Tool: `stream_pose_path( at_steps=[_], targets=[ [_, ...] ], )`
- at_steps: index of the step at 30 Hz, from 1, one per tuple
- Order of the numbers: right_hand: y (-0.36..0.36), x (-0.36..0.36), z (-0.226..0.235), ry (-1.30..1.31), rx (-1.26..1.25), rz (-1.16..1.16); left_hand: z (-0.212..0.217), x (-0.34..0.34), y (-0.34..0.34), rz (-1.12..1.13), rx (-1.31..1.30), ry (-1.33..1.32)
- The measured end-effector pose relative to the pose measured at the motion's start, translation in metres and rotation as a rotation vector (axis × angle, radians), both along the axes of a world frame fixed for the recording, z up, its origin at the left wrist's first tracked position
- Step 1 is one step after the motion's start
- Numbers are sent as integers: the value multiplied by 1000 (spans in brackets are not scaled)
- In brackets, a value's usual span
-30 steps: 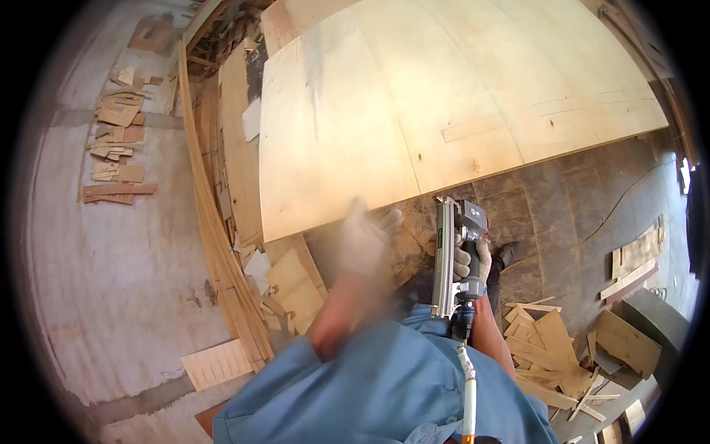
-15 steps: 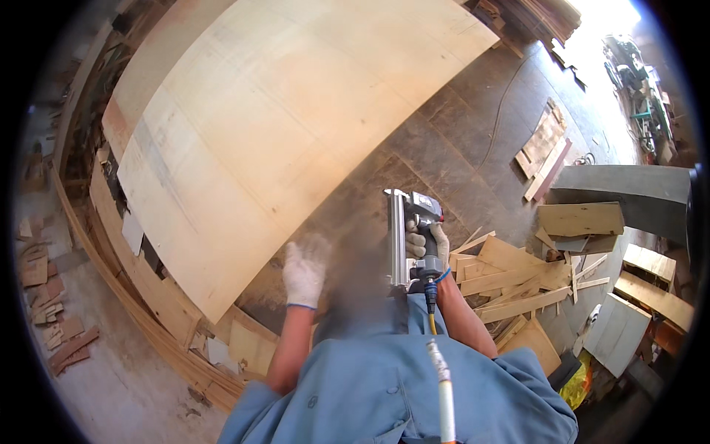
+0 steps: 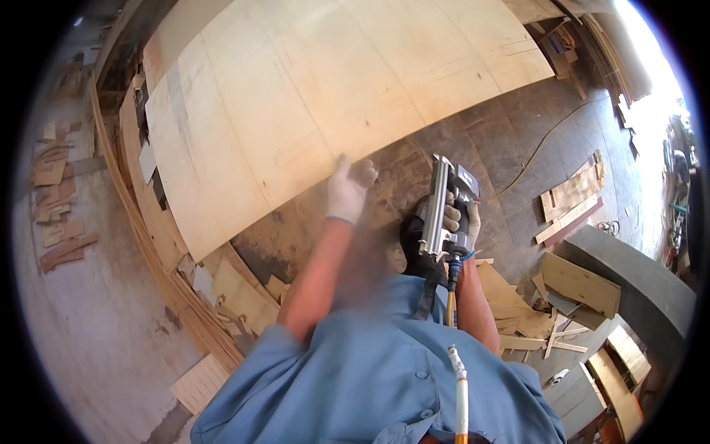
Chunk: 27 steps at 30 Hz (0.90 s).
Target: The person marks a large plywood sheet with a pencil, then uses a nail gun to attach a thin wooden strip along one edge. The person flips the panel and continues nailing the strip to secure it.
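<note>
Dusty workshop floor point(image 3: 96, 325) lies below; your gloved left hand point(image 3: 347, 189) has risen, fingers spread on the large pale plywood sheet point(image 3: 310, 96)'s edge, while your right hand point(image 3: 455, 218) grips the grey pneumatic nail gun point(image 3: 444, 214) just beside it.

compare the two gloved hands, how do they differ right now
The left hand is empty, reaching forward to the edge of the big plywood sheet; the right hand is wrapped around the grip of a nail gun. The left hand shows in full, while the right hand is mostly hidden behind the nail gun. Both wear light work gloves.
</note>
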State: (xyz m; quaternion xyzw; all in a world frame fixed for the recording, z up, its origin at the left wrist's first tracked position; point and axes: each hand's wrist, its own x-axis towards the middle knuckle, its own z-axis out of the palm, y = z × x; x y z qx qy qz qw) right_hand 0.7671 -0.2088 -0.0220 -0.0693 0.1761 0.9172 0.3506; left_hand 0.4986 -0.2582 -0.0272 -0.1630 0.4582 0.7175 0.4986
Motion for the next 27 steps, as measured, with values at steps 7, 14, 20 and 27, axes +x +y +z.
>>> stream_pose_path(
  at_steps=[7, 14, 20, 27],
  targets=[
    [15, -3, -32, -158, 71, 94, 51, 9, 12, 129, -118, 38],
    [10, -46, -22, -65, 34, 88, 141, 7, 23, 162, -37, 106],
    [12, -79, -27, -13, -3, 92, 168, 7, 29, 152, -65, 129],
    [20, -74, -14, -739, 539, 127, 185, 11, 39, 89, -69, 202]
  ],
)
